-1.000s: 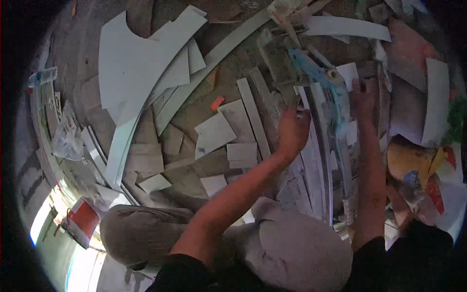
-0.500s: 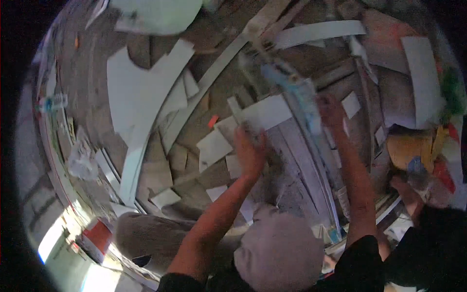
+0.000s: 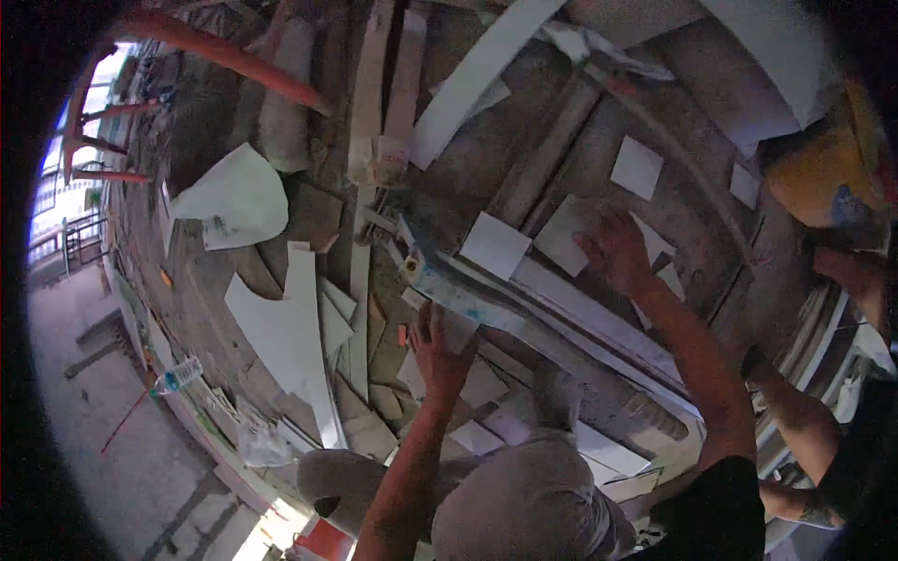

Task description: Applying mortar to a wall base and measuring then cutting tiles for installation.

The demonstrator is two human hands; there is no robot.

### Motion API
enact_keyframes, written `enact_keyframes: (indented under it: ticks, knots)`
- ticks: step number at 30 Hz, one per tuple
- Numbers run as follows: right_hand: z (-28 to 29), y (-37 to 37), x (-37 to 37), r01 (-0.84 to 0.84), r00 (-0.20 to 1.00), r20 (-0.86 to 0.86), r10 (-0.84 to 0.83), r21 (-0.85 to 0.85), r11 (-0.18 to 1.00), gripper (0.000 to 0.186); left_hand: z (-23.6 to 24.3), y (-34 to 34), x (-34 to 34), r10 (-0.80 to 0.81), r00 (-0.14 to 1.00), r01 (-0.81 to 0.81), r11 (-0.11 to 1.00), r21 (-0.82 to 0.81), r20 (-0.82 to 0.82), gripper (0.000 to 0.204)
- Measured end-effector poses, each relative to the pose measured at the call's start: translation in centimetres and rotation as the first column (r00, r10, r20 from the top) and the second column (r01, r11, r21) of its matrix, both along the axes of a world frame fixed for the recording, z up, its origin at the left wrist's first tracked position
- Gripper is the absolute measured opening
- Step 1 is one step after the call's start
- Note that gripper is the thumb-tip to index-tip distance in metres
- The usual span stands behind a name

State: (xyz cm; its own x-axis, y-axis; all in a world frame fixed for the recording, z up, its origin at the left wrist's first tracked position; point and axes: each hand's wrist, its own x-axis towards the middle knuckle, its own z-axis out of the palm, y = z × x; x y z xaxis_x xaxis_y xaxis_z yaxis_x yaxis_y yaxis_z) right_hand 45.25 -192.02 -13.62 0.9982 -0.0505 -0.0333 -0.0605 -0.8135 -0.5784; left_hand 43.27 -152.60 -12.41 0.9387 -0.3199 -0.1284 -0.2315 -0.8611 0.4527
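Note:
My left hand [image 3: 440, 360] is at a small greyish board piece [image 3: 456, 327], gripping it with the fingers on one side and the thumb on the other. Right beside it runs a long lever-like tool [image 3: 496, 316], blue and white, with a jointed metal head at its left end. The tool's darker bar [image 3: 608, 385] slants toward the lower right. My right hand [image 3: 615, 251] reaches across to a pale board piece [image 3: 558, 236], its bent fingers apart over the piece's edge. A square white piece [image 3: 496, 245] lies between that piece and the tool.
White offcuts [image 3: 281, 327] are strewn about, with a square one [image 3: 638, 168] farther right. Long wooden planks [image 3: 374, 93] stretch away at the back. A yellow container [image 3: 818, 173] stands right, near another person's arm [image 3: 795, 411]. A plastic bottle [image 3: 178, 376] lies at left.
My view has swung, so the scene appears turned. The lever-like tool lies more crosswise in the picture. My right hand is off the tool's side and over a board piece; my left is beside the tool.

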Motion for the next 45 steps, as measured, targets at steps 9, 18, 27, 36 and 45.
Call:
enact_keyframes:
  ticks: [9,18,27,36,45]
  knots:
    - [-0.4,5.4,5.6,-0.457,0.890,0.053,0.454,0.112,0.882,0.080,-0.8,3.1,-0.8,-0.032,0.989,0.038,0.998,-0.040,0.147,0.093]
    - [-0.7,-2.5,8.4,0.159,0.957,0.289,-0.037,-0.413,0.897,0.058,-2.6,3.7,-2.0,-0.019,0.999,0.021,0.997,-0.068,0.035,0.083]
    - [-1.6,-0.6,-0.4,0.120,0.991,0.074,-0.109,-0.166,0.979,0.050,-3.9,1.0,-0.9,0.057,0.925,-0.115,0.984,-0.133,-0.376,0.078]
    - [-2.6,-0.9,-2.6,0.075,0.996,0.062,-0.062,-0.248,0.966,0.052,-6.5,0.6,-0.6,0.025,0.918,-0.120,0.969,-0.215,-0.396,0.080]
    - [-3.1,-0.7,-3.0,0.120,0.989,0.119,-0.092,-0.257,0.959,0.051,-6.1,0.6,-0.8,0.038,0.906,-0.145,0.964,-0.224,-0.422,0.081]
